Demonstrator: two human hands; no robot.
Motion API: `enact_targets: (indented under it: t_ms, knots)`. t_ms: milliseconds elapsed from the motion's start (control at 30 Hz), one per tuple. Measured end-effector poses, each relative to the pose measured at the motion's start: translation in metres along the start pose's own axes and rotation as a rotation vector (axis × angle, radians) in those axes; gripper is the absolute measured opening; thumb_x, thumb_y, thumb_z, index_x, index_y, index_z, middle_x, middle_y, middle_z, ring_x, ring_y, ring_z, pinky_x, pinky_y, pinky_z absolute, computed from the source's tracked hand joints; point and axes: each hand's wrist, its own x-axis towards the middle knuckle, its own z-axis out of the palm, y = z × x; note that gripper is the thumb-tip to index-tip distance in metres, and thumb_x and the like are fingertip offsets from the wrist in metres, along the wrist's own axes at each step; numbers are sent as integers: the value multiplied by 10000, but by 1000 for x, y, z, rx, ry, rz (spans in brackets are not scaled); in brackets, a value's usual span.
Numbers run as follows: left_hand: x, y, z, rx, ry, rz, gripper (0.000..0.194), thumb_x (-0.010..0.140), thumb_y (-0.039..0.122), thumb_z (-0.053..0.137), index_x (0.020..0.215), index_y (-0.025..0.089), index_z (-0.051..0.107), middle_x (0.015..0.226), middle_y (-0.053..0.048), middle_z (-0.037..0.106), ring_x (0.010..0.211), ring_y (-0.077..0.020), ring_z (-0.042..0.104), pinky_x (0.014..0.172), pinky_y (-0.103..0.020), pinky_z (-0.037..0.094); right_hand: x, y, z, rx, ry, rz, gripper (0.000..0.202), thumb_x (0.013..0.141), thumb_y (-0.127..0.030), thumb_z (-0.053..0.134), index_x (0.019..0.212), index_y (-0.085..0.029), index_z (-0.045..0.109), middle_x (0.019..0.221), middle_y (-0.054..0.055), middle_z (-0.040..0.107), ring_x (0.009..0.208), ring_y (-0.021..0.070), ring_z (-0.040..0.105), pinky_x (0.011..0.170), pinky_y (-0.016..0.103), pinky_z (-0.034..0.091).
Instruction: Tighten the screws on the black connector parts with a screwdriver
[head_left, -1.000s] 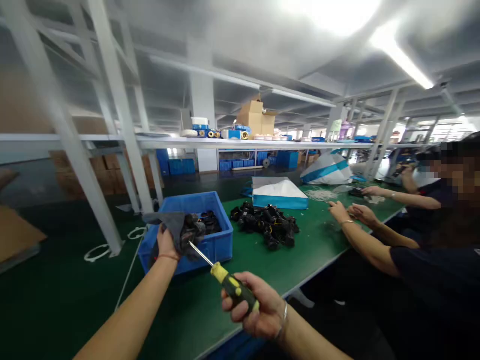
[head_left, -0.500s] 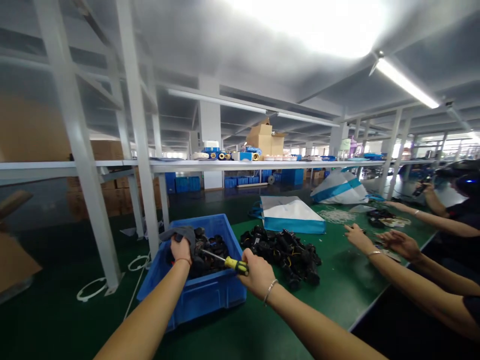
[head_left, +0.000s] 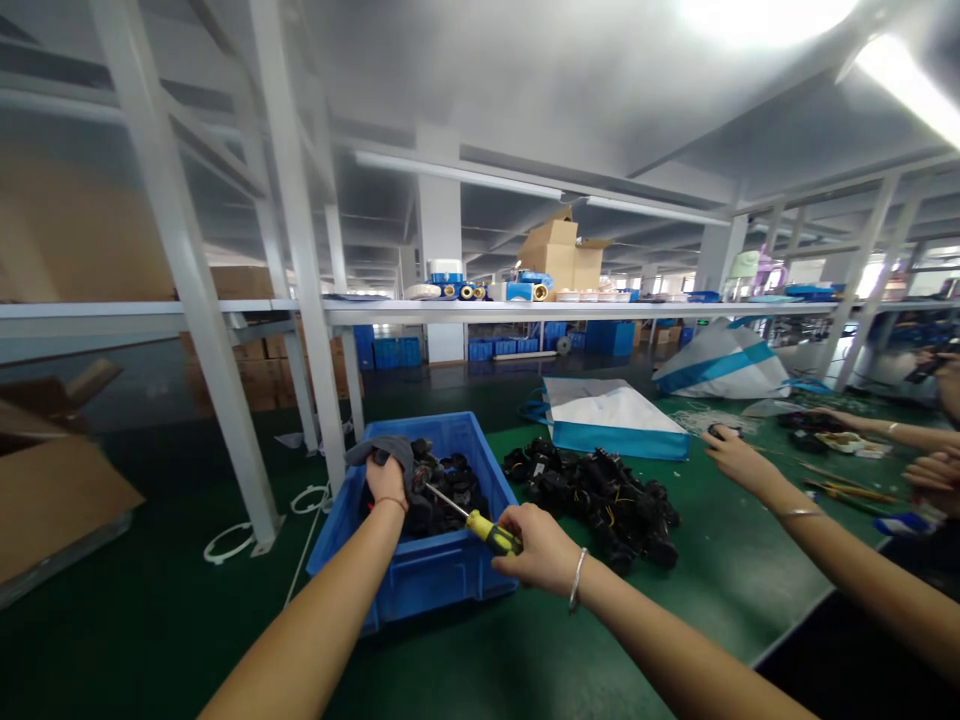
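Note:
My left hand (head_left: 387, 480) reaches into a blue bin (head_left: 431, 575) and grips a grey cloth (head_left: 382, 452) together with a black part (head_left: 422, 487). My right hand (head_left: 541, 550) holds a yellow-handled screwdriver (head_left: 491, 532), whose shaft points up-left and whose tip rests against the black part. More black parts lie inside the bin. The bin stands on a green table (head_left: 675, 620).
A pile of black parts (head_left: 600, 495) lies right of the bin. Behind it lie a white-and-blue bag (head_left: 611, 415) and another bag (head_left: 720, 360). Co-workers' arms (head_left: 757, 475) reach over the table at right. White posts (head_left: 202, 300) and a shelf (head_left: 525, 312) stand behind.
Both hands moved forward from above the table edge into the bin. The screwdriver tip came up against the black part in my left hand. The view shifted left.

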Motion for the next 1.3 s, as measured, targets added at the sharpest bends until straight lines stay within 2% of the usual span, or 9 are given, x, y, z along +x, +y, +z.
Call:
enact_targets:
  t_ms: [100, 167, 300, 400, 500, 600, 800, 1000, 1300]
  knots:
    - [-5, 5, -1, 54, -21, -8, 252, 635, 151, 722, 866, 169, 621, 888, -41, 660, 888, -203, 629, 964, -404, 461, -6, -7, 1, -119, 97, 25, 396, 720, -107, 644, 1107, -118, 556, 1079, 169, 645, 951, 290, 640, 776, 348, 450]
    - [-8, 10, -1, 82, -37, 6, 244, 641, 134, 718, 861, 175, 621, 895, -42, 664, 912, -206, 630, 978, -398, 449, -10, -9, -1, -167, 111, 39, 350, 795, -168, 598, 1133, -111, 531, 971, 169, 681, 886, 322, 657, 752, 386, 450]
    - [-15, 19, 0, 110, -60, 28, 188, 681, 148, 698, 845, 178, 611, 881, -44, 671, 901, -210, 638, 973, -404, 450, -17, -8, -1, -186, 107, -11, 315, 952, -266, 394, 1218, -135, 500, 1028, 142, 679, 943, 263, 651, 821, 361, 461]
    - [-16, 22, 0, 126, -52, 36, 157, 698, 126, 671, 827, 179, 599, 859, -41, 670, 897, -209, 638, 981, -417, 445, -17, -4, 1, -216, 129, -36, 425, 883, -175, 510, 1302, -136, 457, 1232, 155, 576, 1130, 234, 556, 940, 315, 432]
    - [-14, 21, 0, 138, -57, 48, 175, 686, 105, 675, 823, 183, 599, 859, -31, 670, 916, -206, 639, 991, -407, 441, -16, 1, 2, -273, 181, -8, 415, 792, -71, 533, 1202, -135, 540, 1276, 175, 513, 1206, 298, 467, 884, 353, 464]
    - [-10, 15, -1, 155, -41, 52, 191, 682, 125, 693, 845, 180, 610, 870, -39, 664, 941, -223, 637, 1000, -424, 433, -18, 6, 0, -298, 198, 39, 340, 794, -41, 479, 1112, -117, 573, 1219, 192, 550, 1126, 328, 531, 785, 372, 481]
    - [-5, 7, -2, 142, -54, 66, 201, 684, 160, 705, 866, 175, 620, 895, -55, 674, 950, -230, 643, 991, -417, 443, -23, 7, 3, -241, 165, 6, 324, 931, -294, 471, 1242, -212, 502, 1079, 80, 670, 983, 235, 644, 785, 298, 454]
    - [-11, 9, -1, 87, -84, 70, 245, 703, 159, 694, 930, 185, 606, 932, -47, 678, 936, -205, 642, 981, -397, 454, -25, 4, 10, -309, 113, -63, 384, 853, -185, 524, 1233, -233, 550, 1093, 88, 659, 905, 254, 667, 728, 314, 441]
    - [-11, 6, -1, 33, -144, 67, 292, 699, 201, 716, 962, 188, 590, 911, -39, 658, 901, -196, 620, 968, -393, 448, -18, -1, 6, -328, 162, -39, 393, 893, -196, 471, 1281, -220, 526, 1120, 100, 654, 944, 252, 663, 740, 317, 461]
